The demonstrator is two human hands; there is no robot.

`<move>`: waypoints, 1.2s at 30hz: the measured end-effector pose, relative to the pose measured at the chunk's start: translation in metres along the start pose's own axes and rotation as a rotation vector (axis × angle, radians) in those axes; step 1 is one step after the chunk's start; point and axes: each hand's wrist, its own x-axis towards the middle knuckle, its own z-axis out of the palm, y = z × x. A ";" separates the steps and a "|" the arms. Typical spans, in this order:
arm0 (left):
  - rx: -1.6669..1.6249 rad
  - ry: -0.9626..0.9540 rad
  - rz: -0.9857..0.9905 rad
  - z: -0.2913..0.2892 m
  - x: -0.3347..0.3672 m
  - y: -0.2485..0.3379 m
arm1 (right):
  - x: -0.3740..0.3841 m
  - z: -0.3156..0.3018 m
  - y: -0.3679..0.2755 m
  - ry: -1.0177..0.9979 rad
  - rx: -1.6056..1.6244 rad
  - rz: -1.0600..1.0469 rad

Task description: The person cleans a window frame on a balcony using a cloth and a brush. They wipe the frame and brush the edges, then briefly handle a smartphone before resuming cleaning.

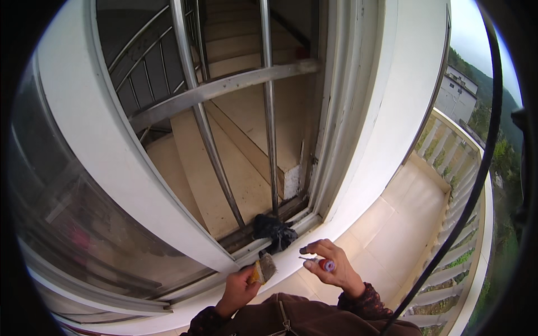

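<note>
Left hand (240, 288) grasps a yellow-handled brush (264, 269); right hand (339, 267) grasps a probable screwdriver (327, 265); black bundle (273, 231) lies ahead.

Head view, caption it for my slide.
Beside a barred window, the left hand holds a flat brush, the right hand a thin, red-handled tool.

Before you stands a white window frame (115, 140), its metal bars (270, 117) fronting a dim stairwell with pale steps (230, 31); a dark glass pane (95, 224) lies to your left. To your right, a tiled floor (414, 190) meets a pale balustrade (459, 130), beyond which appear a building (457, 95), greenery (482, 120) and pale sky (465, 28).
</note>
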 end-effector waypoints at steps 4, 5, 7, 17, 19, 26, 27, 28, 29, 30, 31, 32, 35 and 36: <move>0.233 0.077 0.224 0.015 0.035 0.004 | -0.020 0.002 0.010 -0.179 -0.141 0.344; 0.263 0.105 0.202 0.019 0.039 0.004 | -0.024 -0.002 0.018 -0.183 0.013 0.390; 0.359 0.145 0.194 0.026 0.051 0.004 | -0.029 -0.008 0.034 -0.111 0.382 0.452; 0.593 0.281 -0.093 0.067 0.111 -0.012 | 0.006 -0.062 0.115 -0.540 1.066 0.344; 0.326 0.278 -0.309 0.062 0.109 -0.005 | 0.013 -0.072 0.126 -0.710 1.087 0.344; -0.544 0.468 -0.178 0.045 0.106 0.074 | 0.023 -0.089 0.158 -0.786 1.003 0.394; -0.480 0.474 -0.147 0.039 0.105 0.085 | 0.020 -0.092 0.159 -0.697 1.113 0.420; -0.507 0.488 -0.098 0.039 0.105 0.095 | 0.019 -0.097 0.162 -0.695 1.074 0.390; -0.479 0.462 -0.073 0.034 0.105 0.102 | 0.016 -0.101 0.163 -0.670 1.075 0.323; -0.437 0.458 -0.072 0.031 0.107 0.109 | 0.013 -0.107 0.163 -0.656 1.036 0.331; -0.433 0.462 -0.095 0.030 0.109 0.114 | 0.011 -0.114 0.165 -0.673 0.898 0.351; -0.431 0.466 -0.101 0.031 0.112 0.119 | 0.008 -0.122 0.166 -0.693 0.757 0.370; -0.463 0.445 -0.227 0.038 0.128 0.126 | -0.001 -0.135 0.165 -0.629 0.763 0.475; -0.496 0.391 -0.122 0.043 0.134 0.126 | -0.004 -0.138 0.165 -0.596 0.754 0.491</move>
